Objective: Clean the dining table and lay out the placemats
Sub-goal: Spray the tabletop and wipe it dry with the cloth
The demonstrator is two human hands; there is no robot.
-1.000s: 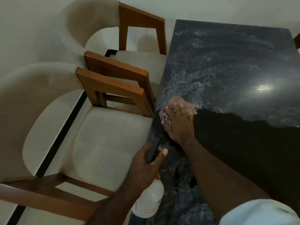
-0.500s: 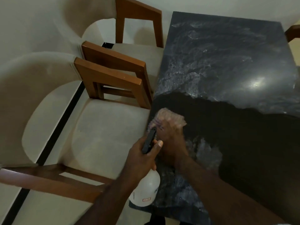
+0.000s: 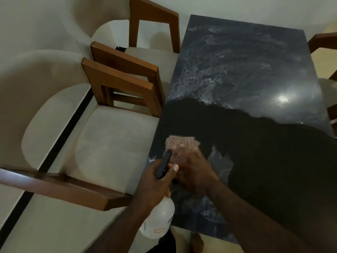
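Observation:
The dark marble dining table (image 3: 246,70) fills the right half of the head view, with streaky wipe marks on its far part. My right hand (image 3: 195,172) presses a pinkish cloth (image 3: 180,143) onto the table near its left edge; hand and cloth are blurred by motion. Just left of it, my left hand (image 3: 153,181) grips the black trigger head of a white spray bottle (image 3: 158,220), which hangs at the table's near left corner. No placemats are in view.
Two cream-cushioned wooden chairs stand along the table's left side, the near chair (image 3: 109,143) and the far chair (image 3: 153,52), their armrests close to the table edge. Another wooden chair (image 3: 324,44) shows at the far right. A pale wall lies behind.
My right hand has dragged the cloth from further up the left edge back toward me, then slightly to the right. The left hand with the bottle has stayed nearly in place.

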